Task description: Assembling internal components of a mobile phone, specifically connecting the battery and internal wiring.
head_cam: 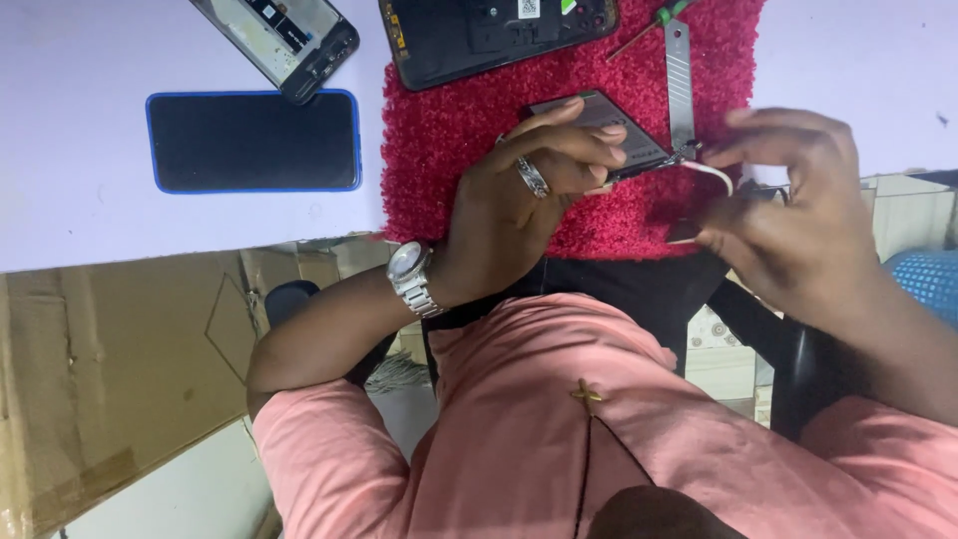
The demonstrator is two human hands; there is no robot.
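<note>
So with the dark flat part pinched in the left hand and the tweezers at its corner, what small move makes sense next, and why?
Probably a gentle lift with the tweezers. The left hand pins the dark flat part over the red mat, while the right hand brings the tips to its corner, where a thin white strip curls out. What the tips grip is hard to tell.

Dark phone screen (pixel 253 141) with blue rim on white table (pixel 80 215), cardboard box (pixel 110 369) beneath

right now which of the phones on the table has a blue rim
The flat dark phone on the white table, left of the red mat; the other two lie opened, without blue.
</note>
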